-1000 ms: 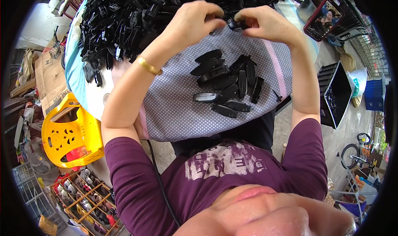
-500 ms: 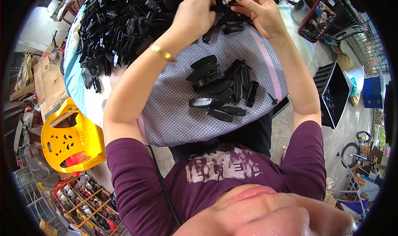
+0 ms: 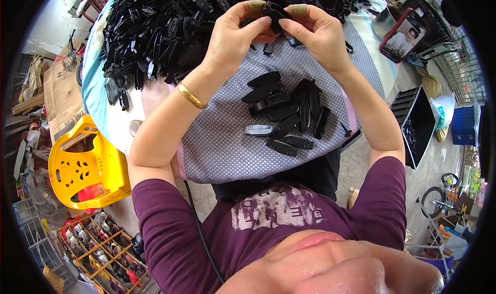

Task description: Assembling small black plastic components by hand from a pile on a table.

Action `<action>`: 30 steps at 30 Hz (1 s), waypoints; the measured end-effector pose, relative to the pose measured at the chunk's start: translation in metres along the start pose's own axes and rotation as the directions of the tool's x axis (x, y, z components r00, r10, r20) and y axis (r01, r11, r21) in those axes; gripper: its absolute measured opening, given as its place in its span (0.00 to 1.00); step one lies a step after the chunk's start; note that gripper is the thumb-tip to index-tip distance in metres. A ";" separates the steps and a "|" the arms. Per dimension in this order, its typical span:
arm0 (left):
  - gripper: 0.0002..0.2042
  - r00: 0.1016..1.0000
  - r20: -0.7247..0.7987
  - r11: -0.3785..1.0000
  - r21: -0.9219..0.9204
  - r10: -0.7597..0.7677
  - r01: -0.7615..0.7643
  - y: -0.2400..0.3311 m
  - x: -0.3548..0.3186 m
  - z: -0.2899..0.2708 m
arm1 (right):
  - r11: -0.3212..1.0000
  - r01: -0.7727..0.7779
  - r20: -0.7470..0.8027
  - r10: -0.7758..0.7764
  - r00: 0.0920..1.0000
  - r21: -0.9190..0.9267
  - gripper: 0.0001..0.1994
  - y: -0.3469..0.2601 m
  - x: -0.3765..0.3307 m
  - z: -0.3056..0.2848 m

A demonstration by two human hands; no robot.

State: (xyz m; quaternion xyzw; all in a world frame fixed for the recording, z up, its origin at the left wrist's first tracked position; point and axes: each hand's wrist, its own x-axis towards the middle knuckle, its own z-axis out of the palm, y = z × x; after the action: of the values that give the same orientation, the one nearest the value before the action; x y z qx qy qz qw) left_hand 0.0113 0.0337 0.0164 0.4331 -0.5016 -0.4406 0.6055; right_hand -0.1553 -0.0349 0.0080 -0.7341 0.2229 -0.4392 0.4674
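Observation:
Between my two hands is a small black plastic part (image 3: 276, 16), pinched at the far edge of the dotted cloth. My left hand (image 3: 231, 38) grips its left side with thumb and fingers; a gold bangle circles that wrist. My right hand (image 3: 321, 36) closes on the other side. Tan coverings wrap a finger on each hand. Beyond and left of them spreads a big heap of black plastic parts (image 3: 160, 33). Nearer me, several black oval parts (image 3: 281, 113) lie grouped on the grey dotted cloth (image 3: 212, 152), one with a shiny light-reflecting top.
A phone (image 3: 404, 36) leans against a metal pot (image 3: 381, 21) at the far right. On the floor to the right are a black crate (image 3: 421, 131) and a blue crate (image 3: 463, 126). A yellow plastic chair (image 3: 111, 162) and a shoe rack (image 3: 106, 250) stand left.
Both hands have drawn closer together and slightly toward me, away from the heap. The left hand, earlier reaching at the pile's edge, now shares hold of the black part with the right.

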 end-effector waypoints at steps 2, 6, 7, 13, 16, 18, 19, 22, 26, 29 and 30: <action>0.13 1.000 -0.011 1.000 0.016 0.002 -0.002 0.000 -0.001 0.000 | 1.000 0.019 -0.009 -0.019 1.000 -0.015 0.14 -0.002 -0.002 0.002; 0.13 1.000 -0.018 0.999 0.032 0.021 -0.021 0.002 -0.001 -0.002 | 0.996 0.055 -0.014 -0.056 0.998 -0.069 0.14 -0.002 -0.003 0.002; 0.13 1.000 -0.020 0.999 0.034 0.023 -0.022 0.002 -0.001 -0.003 | 0.996 0.056 -0.013 -0.057 0.998 -0.068 0.14 -0.003 -0.003 0.002; 0.14 0.998 -0.042 0.999 -0.007 0.035 -0.036 0.002 -0.002 0.003 | 0.989 0.055 0.020 -0.053 0.998 -0.140 0.12 0.004 -0.004 0.005; 0.15 0.996 -0.046 0.997 0.019 0.081 -0.080 0.000 -0.002 0.003 | 0.947 0.218 0.016 -0.220 0.975 -0.235 0.12 -0.004 -0.006 0.013; 0.14 0.996 -0.011 0.997 -0.001 0.084 -0.084 0.002 -0.002 -0.002 | 0.973 -0.005 -0.006 0.004 1.000 -0.231 0.14 -0.011 -0.008 0.016; 0.13 0.996 0.028 0.996 -0.024 0.090 -0.089 0.004 -0.001 -0.003 | 0.972 -0.006 -0.009 0.004 1.000 -0.234 0.14 -0.008 -0.007 0.013; 0.12 0.989 0.115 0.993 0.061 0.096 -0.104 0.009 -0.001 -0.004 | 0.990 -0.083 0.186 0.103 0.977 -0.110 0.14 0.001 -0.004 0.006; 0.11 0.978 0.150 0.984 0.084 0.143 -0.157 0.013 -0.004 -0.008 | 0.973 0.040 0.202 0.007 0.979 -0.227 0.11 -0.010 -0.006 0.007; 0.11 0.979 0.178 0.863 0.473 0.103 -0.176 0.033 -0.010 -0.001 | 0.861 0.157 0.298 -0.006 0.954 -0.485 0.12 -0.014 -0.004 0.000; 0.11 0.978 0.182 0.866 0.467 0.105 -0.180 0.040 -0.013 0.005 | 0.744 0.365 0.355 -0.183 0.917 -0.560 0.13 -0.007 -0.002 -0.004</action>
State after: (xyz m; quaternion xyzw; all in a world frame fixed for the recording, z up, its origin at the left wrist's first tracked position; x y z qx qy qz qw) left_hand 0.0085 0.0554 0.0525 0.4970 -0.6701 -0.2878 0.4702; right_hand -0.1601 -0.0323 0.0146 -0.9245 0.1746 -0.2996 0.1585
